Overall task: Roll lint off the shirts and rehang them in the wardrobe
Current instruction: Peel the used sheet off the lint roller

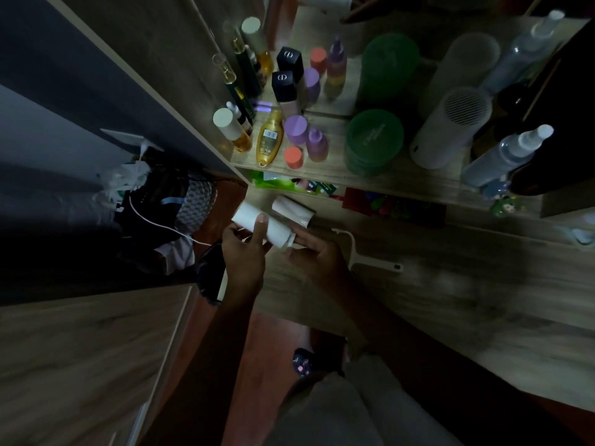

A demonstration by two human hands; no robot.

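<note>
Step in hand: getting the lint roller ready, by my reading; no rolling has begun, and no shirt is plainly in view.
Left hand (244,249): closed around the near end of a white roll (262,228), thumb up across its side.
Right hand (317,252): fingers at the far, lower end of the same roll, pinching near a small white stub there; the grip looks light, though the exact hold is hard to make out in the dim light.
White roll: held between both hands, tilted, just above the wooden desk (450,300).
Second roll (294,210): lies on the desk just beyond the hands, touching or nearly touching the held one; I cannot tell which.
Roller handle (370,255): a white handle with a bent neck lies flat on the desk just to the right of the right hand, with no roll on it.
Shirts: a heap of dark and patterned clothes (167,214) sits to the left of the left hand, lower down; whether these are the shirts I cannot tell.
Shelf (322,175): beyond the hands, crowded with bottles and jars; not part of this job.
Next move calls for: probably fitting the roll onto the handle, so the right hand would need to free itself and take up the handle while the left steadies the roll; line the hollow core up squarely before pushing.
</note>
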